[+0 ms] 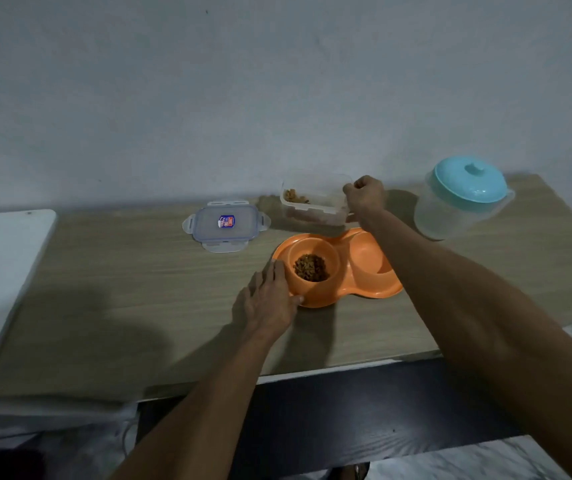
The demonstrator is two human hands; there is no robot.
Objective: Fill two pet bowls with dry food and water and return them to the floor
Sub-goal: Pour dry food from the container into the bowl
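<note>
An orange double pet bowl (364, 294) lies on the wooden table. Its left cup holds brown dry food (310, 267); its right cup (367, 254) looks empty. My left hand (270, 299) grips the bowl's left rim, thumb under the front edge. My right hand (364, 195) is closed on the right rim of a clear food container (312, 202) just behind the bowl; a little kibble shows inside. A clear water jug with a turquoise lid (464, 195) stands to the right, apart from my right hand.
The container's clear lid (225, 221) lies flat to the left of the container. A wall runs directly behind the table (104, 289). A white surface (0, 271) adjoins the table's left side. A dark panel (364, 410) sits below the table's front edge.
</note>
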